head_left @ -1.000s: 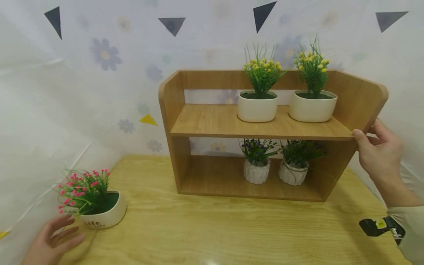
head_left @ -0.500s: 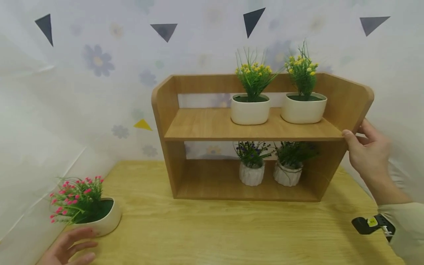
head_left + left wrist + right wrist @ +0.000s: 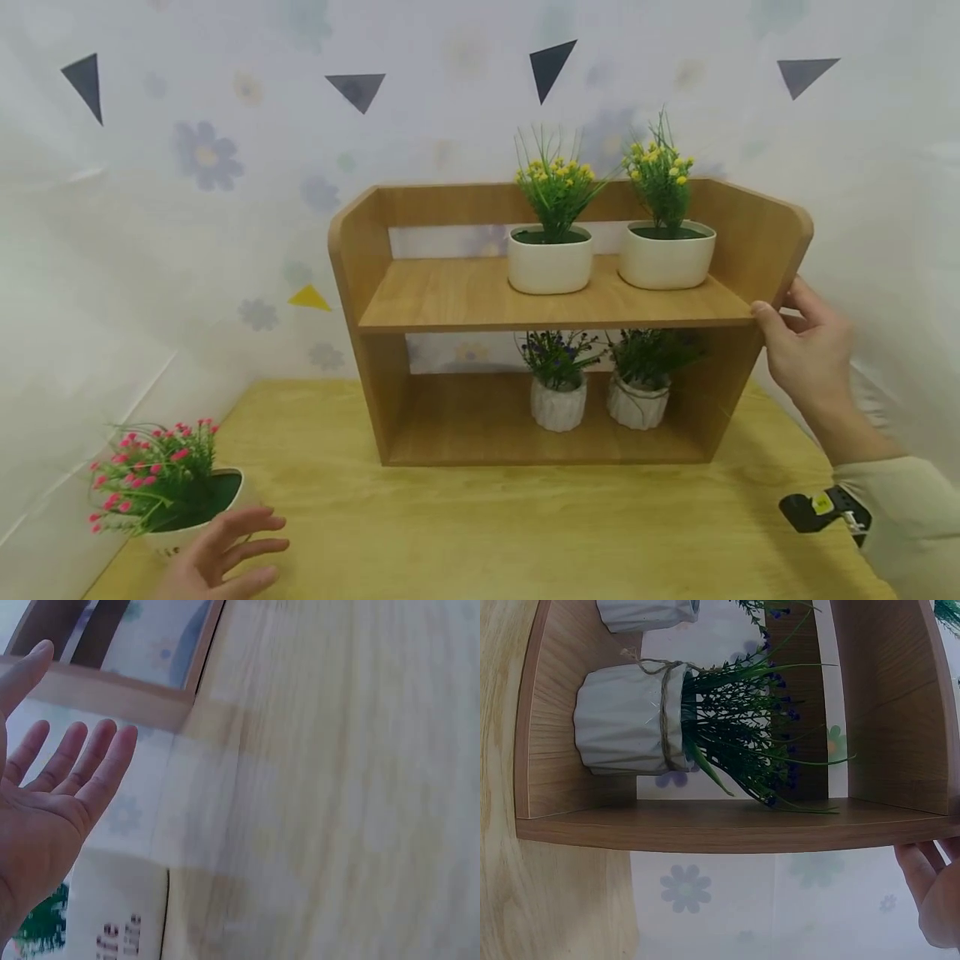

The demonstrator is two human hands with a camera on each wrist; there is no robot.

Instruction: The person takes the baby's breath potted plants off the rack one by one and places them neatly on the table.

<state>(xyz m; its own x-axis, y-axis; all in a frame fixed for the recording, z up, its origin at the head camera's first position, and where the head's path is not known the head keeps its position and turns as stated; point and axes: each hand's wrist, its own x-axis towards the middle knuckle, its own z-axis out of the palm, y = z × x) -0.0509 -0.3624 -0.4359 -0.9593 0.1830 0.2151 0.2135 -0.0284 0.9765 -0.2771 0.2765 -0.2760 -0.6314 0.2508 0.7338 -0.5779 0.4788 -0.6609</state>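
My right hand point(image 3: 810, 354) grips the right side of a two-tier wooden shelf point(image 3: 442, 292), its thumb at the front edge of the middle board and its fingers behind the side panel. In the right wrist view, only part of that hand point(image 3: 934, 896) shows at the panel's edge. My left hand point(image 3: 221, 558) holds nothing, fingers spread and slightly bent, in front of a white oval pot with pink flowers point(image 3: 161, 479). The left wrist view shows the palm point(image 3: 45, 825) and the pot's lettered side point(image 3: 116, 900) below it.
Two white oval pots with yellow flowers point(image 3: 551, 262) point(image 3: 667, 257) stand on the upper tier, toward the right. Below them are two textured white pots with purple flowers point(image 3: 558, 404) point(image 3: 637, 404). The shelf stands on a wooden table point(image 3: 480, 525) before a patterned cloth backdrop point(image 3: 225, 250).
My left hand has moved right, across the front of the pink-flowered pot. The right hand keeps its hold on the shelf. The head view has shifted, so everything sits further left and lower.
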